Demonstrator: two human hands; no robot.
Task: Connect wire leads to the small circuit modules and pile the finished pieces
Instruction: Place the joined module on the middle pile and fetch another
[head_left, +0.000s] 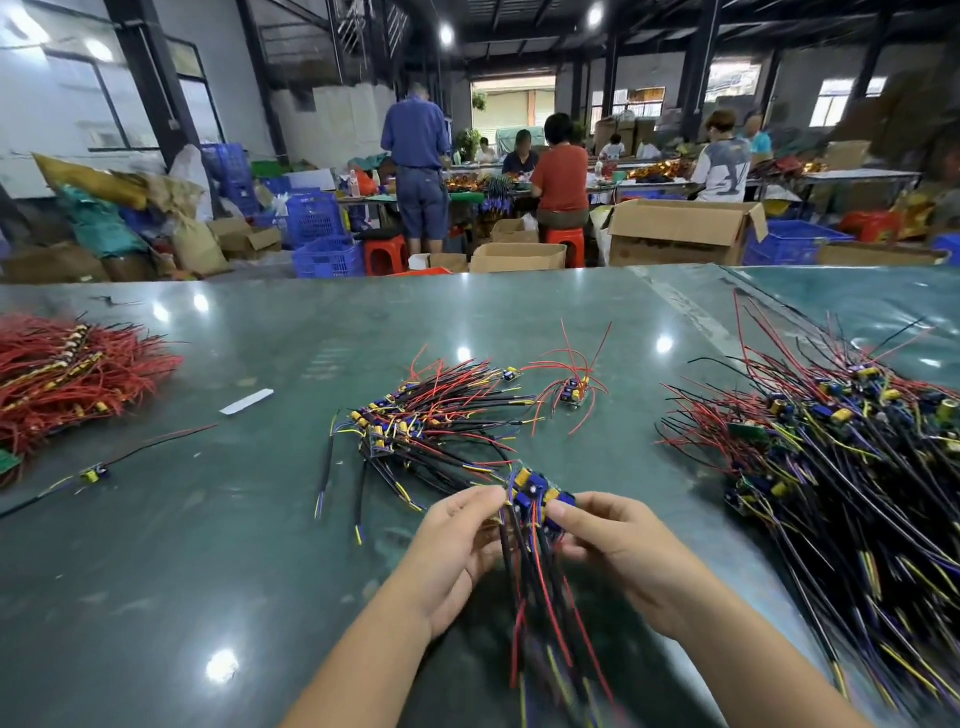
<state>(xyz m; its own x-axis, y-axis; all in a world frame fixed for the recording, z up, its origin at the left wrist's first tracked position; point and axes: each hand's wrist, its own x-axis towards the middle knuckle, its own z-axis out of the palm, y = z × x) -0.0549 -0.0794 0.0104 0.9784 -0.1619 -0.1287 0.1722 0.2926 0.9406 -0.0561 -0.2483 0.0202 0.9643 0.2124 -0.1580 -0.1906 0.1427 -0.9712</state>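
Wired modules lie mid-table, between two wire heaps.

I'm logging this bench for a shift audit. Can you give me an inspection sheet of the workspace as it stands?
Surface: green table, glossy, reflecting ceiling lights.
Job's things: held bundle of modules; centre pile; small cluster; large right pile; red-wire heap.
Clutter: white strip; lone wired module.
Grippers: left hand and right hand both grip the bundle.
Cables: bundle's leads hang toward the camera.
Surroundings: workers at benches, blue crates, cardboard boxes.
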